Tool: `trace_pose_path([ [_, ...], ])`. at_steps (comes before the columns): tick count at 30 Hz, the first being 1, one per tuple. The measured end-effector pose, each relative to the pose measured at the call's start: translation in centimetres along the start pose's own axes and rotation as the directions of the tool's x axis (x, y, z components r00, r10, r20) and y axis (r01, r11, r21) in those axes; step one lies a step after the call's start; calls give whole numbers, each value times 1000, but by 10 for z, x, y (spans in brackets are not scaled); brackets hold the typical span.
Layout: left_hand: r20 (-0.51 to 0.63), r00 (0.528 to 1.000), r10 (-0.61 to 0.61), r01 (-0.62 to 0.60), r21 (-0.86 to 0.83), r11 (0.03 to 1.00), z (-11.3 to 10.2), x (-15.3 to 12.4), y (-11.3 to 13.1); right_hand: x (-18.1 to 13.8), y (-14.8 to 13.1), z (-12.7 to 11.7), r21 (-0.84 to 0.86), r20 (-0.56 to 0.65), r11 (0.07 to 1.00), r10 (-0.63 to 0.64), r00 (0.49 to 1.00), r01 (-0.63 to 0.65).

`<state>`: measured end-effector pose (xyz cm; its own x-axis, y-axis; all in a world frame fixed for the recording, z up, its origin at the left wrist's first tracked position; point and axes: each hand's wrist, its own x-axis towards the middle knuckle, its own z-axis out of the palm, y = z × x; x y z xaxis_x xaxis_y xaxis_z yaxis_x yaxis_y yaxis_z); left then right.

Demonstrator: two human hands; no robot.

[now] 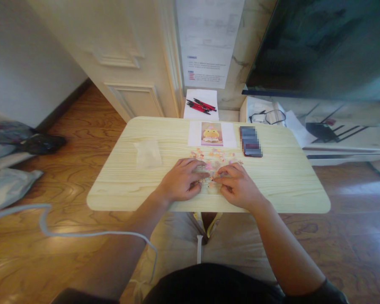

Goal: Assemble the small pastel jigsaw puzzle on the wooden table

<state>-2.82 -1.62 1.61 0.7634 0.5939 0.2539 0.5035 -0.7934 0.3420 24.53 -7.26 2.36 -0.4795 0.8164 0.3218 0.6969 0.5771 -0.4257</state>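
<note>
One table (114, 185), pale wood grain, rounded corners, stood before the seated person. Small pieces (218, 153), many, mostly orange, pink and pale, lay loose at the middle of its top, some between the two hands and others scattered just beyond them. Left hand (184, 181): palm down, fingers slightly spread and bent, tips reaching in among the pieces; whether it gripped one could not be told. Right hand (236, 181): fingers curled inward, index finger and thumb near one another at the right side of the pieces; whether a piece was pinched there could not be told either. One white sheet (231, 136), bearing a picture (212, 134) of a yellow figure, lay flat beyond the pieces at the far edge. One phone (251, 142), screen up, lay to the right of the sheet. One clear bag (148, 154) lay flat on the left part of the table. Pens (200, 106), red and black, several, rested in a heap on white paper (190, 93) behind the table. One printed notice (205, 63) hung on the wall above them.
</note>
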Motion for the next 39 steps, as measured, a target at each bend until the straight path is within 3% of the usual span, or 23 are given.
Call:
trace_pose_path([
  [17,-5,995,97,-97,33,995,1,-1,0,-8,-4,11,-67,-68,992,105,992,-110],
  [39,-45,997,68,-68,-6,998,4,-2,-1,3,-14,17,-100,-123,979,166,978,-179],
])
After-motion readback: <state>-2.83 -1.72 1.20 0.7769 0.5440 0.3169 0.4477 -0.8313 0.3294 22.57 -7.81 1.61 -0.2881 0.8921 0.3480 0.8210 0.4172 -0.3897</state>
